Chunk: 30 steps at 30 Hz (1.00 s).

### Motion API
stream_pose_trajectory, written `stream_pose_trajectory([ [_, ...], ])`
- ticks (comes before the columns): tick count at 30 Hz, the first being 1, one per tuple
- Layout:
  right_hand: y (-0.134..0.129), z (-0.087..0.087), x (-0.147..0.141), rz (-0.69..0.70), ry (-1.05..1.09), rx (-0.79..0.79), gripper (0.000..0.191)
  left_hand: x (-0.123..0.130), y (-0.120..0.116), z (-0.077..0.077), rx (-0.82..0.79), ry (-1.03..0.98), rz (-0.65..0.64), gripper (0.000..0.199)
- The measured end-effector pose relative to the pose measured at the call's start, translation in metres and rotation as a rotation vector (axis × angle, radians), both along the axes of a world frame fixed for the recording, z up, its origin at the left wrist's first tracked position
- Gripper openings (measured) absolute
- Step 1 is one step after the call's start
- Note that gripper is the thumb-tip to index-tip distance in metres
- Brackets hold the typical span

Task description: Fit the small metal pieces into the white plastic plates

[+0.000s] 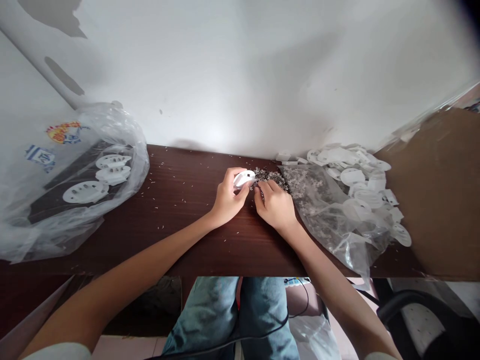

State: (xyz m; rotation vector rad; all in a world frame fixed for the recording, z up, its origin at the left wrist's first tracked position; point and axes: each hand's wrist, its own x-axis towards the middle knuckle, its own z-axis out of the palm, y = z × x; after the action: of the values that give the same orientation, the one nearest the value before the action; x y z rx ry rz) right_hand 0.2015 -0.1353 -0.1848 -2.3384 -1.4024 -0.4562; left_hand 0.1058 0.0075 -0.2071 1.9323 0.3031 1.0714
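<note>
My left hand (pixel 229 199) grips a white oval plastic piece (pixel 244 179) between thumb and fingers. A small dark slot shows on its face. Just to the right, my right hand (pixel 276 204) is closed with its fingertips together at the front edge of a pile of tiny grey metal-looking parts (pixel 270 176). Whatever those fingertips pinch is too small or too hidden to make out. The two hands are close together above the dark wooden table (pixel 191 200).
At the left, a clear plastic bag (pixel 137 135) lies open with several white pieces (pixel 85 192) inside. To the right are another clear bag (pixel 318 200), a heap of white plastic pieces (pixel 352 176) and a cardboard box (pixel 442 195). Small white bits dot the table; a wall (pixel 232 75) stands behind.
</note>
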Motion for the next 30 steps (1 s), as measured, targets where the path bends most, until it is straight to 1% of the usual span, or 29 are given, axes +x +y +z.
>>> stream_pose_trajectory([
  [5, 0.003, -0.003, -0.002, -0.008, -0.075, -0.036, 0.035, 0.0, -0.002, -0.002, 0.118, 0.023, 0.043, 0.031],
  [11, 0.005, -0.008, -0.002, -0.038, -0.195, -0.12, 0.032, 0.0, -0.001, -0.006, 0.263, 0.067, 0.034, 0.031],
  [14, 0.007, -0.004, -0.006, -0.045, -0.204, -0.134, 0.031, 0.002, 0.003, -0.004, 0.261, 0.063, 0.028, 0.031],
  [16, 0.009, 0.001, -0.006, -0.044, -0.178, -0.12, 0.03, 0.006, 0.008, -0.001, 0.166, 0.054, 0.035, 0.034],
  [19, 0.01, 0.009, 0.002, -0.089, -0.075, -0.034, 0.033, 0.014, 0.017, 0.003, -0.096, -0.016, -0.001, 0.045],
  [22, 0.006, 0.013, 0.023, -0.171, 0.106, 0.104, 0.038, 0.02, 0.024, 0.005, -0.421, -0.075, -0.092, 0.054],
  [24, 0.001, 0.014, 0.041, -0.165, 0.237, 0.194, 0.037, 0.022, 0.026, 0.006, -0.595, -0.064, -0.134, 0.058],
  [25, -0.002, 0.014, 0.05, -0.142, 0.307, 0.226, 0.037, 0.021, 0.027, 0.006, -0.652, -0.051, -0.145, 0.058],
  [27, -0.008, 0.015, 0.064, -0.1, 0.477, 0.229, 0.045, 0.02, 0.026, 0.005, -0.711, -0.015, -0.151, 0.058],
  [30, -0.016, 0.019, 0.072, -0.054, 0.681, 0.184, 0.047, 0.018, 0.023, 0.004, -0.725, 0.057, -0.162, 0.055],
])
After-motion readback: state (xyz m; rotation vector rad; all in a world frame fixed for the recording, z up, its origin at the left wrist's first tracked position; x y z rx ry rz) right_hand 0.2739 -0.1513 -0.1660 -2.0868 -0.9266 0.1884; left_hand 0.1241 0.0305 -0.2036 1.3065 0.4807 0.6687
